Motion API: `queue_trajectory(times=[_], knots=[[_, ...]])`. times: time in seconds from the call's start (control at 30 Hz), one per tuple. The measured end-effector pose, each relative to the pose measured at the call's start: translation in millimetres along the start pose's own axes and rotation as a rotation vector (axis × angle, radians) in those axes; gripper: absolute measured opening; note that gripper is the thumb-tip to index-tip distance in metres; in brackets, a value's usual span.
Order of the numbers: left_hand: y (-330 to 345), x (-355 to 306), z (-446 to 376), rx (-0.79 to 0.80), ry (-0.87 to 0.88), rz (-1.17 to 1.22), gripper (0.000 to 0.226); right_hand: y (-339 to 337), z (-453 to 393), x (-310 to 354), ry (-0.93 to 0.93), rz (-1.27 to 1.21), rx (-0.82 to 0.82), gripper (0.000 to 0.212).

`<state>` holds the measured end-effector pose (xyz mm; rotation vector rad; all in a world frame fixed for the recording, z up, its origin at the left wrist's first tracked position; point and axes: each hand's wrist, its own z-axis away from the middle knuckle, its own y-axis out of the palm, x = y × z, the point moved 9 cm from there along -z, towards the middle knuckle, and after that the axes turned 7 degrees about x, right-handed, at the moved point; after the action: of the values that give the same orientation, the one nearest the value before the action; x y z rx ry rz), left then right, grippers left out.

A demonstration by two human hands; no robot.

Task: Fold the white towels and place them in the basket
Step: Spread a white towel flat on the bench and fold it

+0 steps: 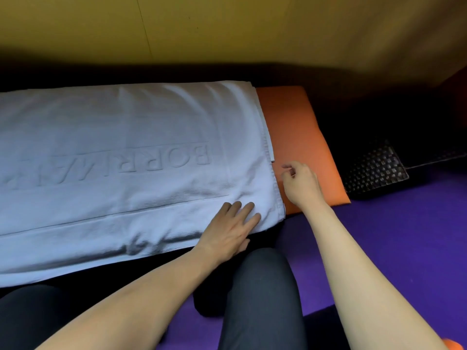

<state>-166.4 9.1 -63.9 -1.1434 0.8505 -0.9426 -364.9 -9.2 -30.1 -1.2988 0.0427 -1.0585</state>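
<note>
Flat left hand (228, 233) on towel (121, 160) corner, right hand (302, 184) just beside its edge.

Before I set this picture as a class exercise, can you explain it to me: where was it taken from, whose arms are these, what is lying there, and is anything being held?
There is no machine here. The single picture comes from a camera worn on a person's head, looking down at their own bare arms and dark-trousered knees. A large white terry towel with raised lettering lies spread over an orange padded mat on purple flooring. The left hand rests flat on the towel's near right corner. The right hand hovers over the mat beside the towel's edge, fingers loosely curled, holding nothing. A dark woven basket sits at the right.
</note>
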Motion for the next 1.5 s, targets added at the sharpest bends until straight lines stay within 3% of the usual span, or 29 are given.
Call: queue_trajectory(times=[0.13,0.3,0.47,0.53,0.63,0.73,0.83,1.0,1.13,1.2,1.27,1.43,1.5], knots=[[3,-7,-20,0.075,-0.098,-0.029,0.081,0,-1,-2,-0.026,-0.021,0.013,0.036],[-15,-7,-30,-0.06,-0.13,0.058,0.038,-7,-2,-1,-0.05,-0.026,0.001,0.035],[-37,34,-15,-0.15,-0.382,0.562,0.04,-12,-12,5,-0.066,-0.049,0.0,0.03],[-48,46,-4,-0.226,-0.444,0.774,0.031,-14,-17,14,-0.076,-0.087,0.004,0.025],[-67,58,6,-0.316,-0.536,0.929,0.016,-9,-36,32,-0.079,-0.252,0.051,0.015],[-81,66,15,-0.383,-0.585,1.028,0.023,6,-60,51,0.028,-0.486,0.187,0.021],[-96,78,26,-0.443,-0.604,1.018,0.028,18,-79,69,0.147,-0.585,0.275,0.03],[-101,85,48,-0.524,-0.531,1.117,0.031,33,-115,85,0.271,-0.741,0.237,0.044],[-104,85,63,-0.5,-0.438,1.025,0.011,33,-137,96,0.262,-0.659,0.199,0.069],[-104,86,71,-0.487,-0.418,0.971,0.022,32,-147,104,0.253,-0.724,0.196,0.074],[-104,87,79,-0.488,-0.406,0.961,0.03,30,-155,116,0.249,-0.712,0.229,0.068],[-100,90,92,-0.47,-0.425,1.004,0.043,36,-175,141,0.195,-0.524,0.258,0.028],[-99,91,93,-0.455,-0.451,1.017,0.046,36,-179,150,0.147,-0.375,0.225,0.031]])
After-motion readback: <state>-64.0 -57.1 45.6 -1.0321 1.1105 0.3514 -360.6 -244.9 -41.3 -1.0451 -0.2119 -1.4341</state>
